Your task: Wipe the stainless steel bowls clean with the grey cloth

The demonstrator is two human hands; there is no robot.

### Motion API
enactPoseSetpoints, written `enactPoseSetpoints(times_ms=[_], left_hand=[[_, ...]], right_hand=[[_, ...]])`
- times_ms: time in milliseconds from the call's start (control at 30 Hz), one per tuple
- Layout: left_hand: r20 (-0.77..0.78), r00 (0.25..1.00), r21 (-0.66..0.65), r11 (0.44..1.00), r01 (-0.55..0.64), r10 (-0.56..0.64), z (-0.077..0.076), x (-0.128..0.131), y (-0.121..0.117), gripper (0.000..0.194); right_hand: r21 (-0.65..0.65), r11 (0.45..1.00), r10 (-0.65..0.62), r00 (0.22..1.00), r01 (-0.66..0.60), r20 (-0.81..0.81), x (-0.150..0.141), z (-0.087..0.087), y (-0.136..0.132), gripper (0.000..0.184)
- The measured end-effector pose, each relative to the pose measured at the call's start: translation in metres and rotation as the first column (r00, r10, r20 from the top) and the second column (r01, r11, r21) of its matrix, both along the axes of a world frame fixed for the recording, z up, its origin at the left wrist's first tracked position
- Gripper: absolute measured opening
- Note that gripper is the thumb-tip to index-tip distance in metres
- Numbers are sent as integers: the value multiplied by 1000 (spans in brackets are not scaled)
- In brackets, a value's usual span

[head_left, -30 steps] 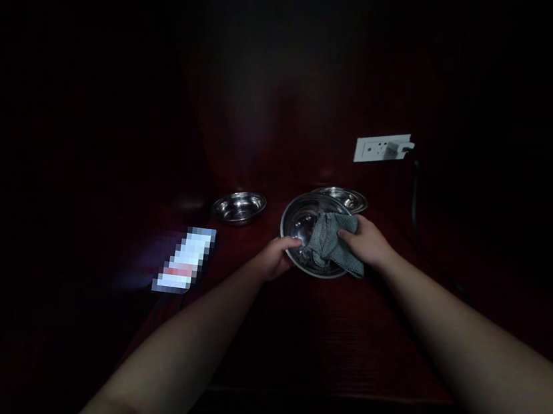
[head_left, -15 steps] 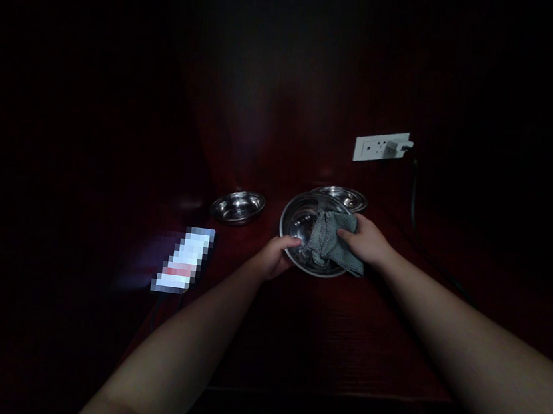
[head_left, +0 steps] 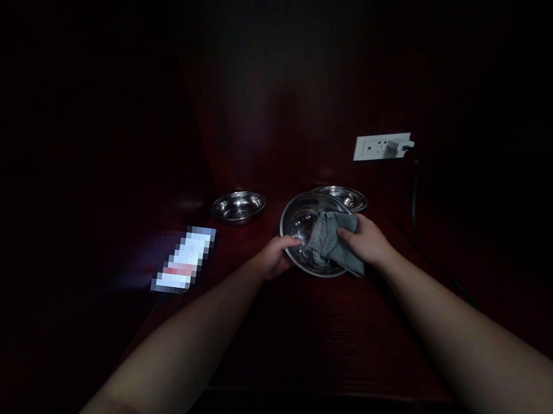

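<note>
A steel bowl (head_left: 298,216) is tilted towards me above the dark red table. My left hand (head_left: 275,255) grips its near left rim, thumb over the edge. My right hand (head_left: 366,239) is closed on a grey cloth (head_left: 328,241), which lies bunched inside the bowl and hangs over its right rim. The bowl's lower edge is hidden behind the cloth and my fingers.
A second steel bowl (head_left: 239,206) sits on the table (head_left: 331,335) to the left. Another one (head_left: 343,196) peeks out behind the held bowl. A lit phone (head_left: 184,259) lies at the left. A white wall socket (head_left: 382,146) holds a plug with a dark cable running down.
</note>
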State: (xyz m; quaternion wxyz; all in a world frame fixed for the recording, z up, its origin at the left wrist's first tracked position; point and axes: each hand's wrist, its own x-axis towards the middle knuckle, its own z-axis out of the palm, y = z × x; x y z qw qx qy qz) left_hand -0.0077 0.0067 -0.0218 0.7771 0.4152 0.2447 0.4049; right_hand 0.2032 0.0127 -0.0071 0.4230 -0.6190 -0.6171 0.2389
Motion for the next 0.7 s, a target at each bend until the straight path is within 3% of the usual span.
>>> enactPoseSetpoints(times_ms=[700], left_hand=[[0,1000,2,1000,-3,3,0,0,0,39]], right_hand=[[13,1000,-3,1000,3,11,1,-3,3,32]])
